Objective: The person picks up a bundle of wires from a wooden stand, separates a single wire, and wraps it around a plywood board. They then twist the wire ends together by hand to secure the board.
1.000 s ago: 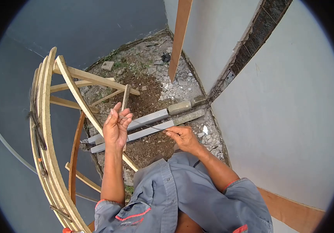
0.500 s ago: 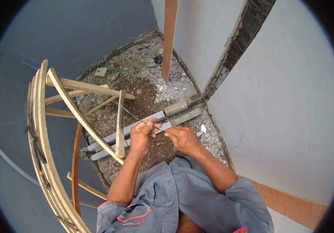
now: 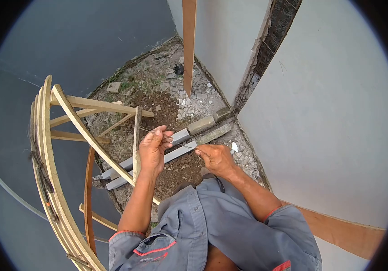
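A thin dark wire (image 3: 184,146) runs between my two hands above the ground. My left hand (image 3: 155,147) pinches it between thumb and forefinger, the other fingers curled loosely. To the right, my right hand (image 3: 215,158) grips the wire's other part with thumb and fingers pressed together. Beyond my left hand the wire continues up and left towards the wooden frame. Under the hands lie two long grey posts (image 3: 171,155) with rough concrete ends (image 3: 202,125).
A frame of light wooden strips (image 3: 51,167) stands at the left, with a bundle of wires (image 3: 45,180) hanging on it. Brown boards (image 3: 188,49) stand by the white wall (image 3: 320,122). Rubble and soil (image 3: 157,106) cover the ground.
My hands have moved apart, the left one further left and up, the right one slightly right, so more wire shows between them. The view has shifted slightly.
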`<action>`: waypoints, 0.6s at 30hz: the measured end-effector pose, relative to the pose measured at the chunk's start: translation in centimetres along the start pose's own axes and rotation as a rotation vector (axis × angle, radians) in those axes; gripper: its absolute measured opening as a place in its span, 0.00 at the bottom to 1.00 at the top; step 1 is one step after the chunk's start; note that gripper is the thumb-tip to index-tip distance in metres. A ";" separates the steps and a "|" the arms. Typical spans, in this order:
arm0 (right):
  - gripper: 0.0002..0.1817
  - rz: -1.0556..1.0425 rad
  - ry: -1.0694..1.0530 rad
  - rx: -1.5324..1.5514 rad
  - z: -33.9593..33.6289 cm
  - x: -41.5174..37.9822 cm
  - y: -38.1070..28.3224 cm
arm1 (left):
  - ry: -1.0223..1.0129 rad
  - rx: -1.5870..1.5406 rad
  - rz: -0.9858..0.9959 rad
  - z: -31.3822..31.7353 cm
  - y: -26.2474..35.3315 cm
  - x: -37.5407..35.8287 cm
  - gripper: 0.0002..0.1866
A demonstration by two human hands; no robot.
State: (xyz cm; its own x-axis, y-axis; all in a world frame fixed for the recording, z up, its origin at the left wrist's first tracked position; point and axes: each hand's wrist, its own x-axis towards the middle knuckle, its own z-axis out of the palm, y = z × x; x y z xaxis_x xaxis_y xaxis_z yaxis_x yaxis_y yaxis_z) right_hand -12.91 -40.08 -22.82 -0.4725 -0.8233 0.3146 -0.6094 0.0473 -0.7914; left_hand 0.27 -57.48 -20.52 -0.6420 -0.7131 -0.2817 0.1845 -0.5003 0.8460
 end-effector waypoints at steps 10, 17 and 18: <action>0.09 0.110 -0.161 0.176 -1.0 -0.5 2.1 | -0.006 0.127 -0.035 -0.7 -0.6 1.3 0.15; 0.07 0.010 -0.071 -0.071 -0.3 0.0 1.1 | 0.053 -0.053 -0.116 1.4 -1.7 0.3 0.16; 0.07 -0.025 -0.104 -0.156 0.1 0.2 0.9 | 0.032 -0.048 -0.135 1.4 -2.3 0.1 0.16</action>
State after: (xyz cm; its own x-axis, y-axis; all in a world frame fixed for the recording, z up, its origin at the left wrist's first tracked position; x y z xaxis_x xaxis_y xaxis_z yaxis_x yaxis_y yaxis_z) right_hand -13.48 -40.31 -23.55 -0.3924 -0.8791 0.2706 -0.7150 0.1064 -0.6910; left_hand -1.21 -55.72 -21.87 -0.6394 -0.6528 -0.4061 0.1345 -0.6150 0.7770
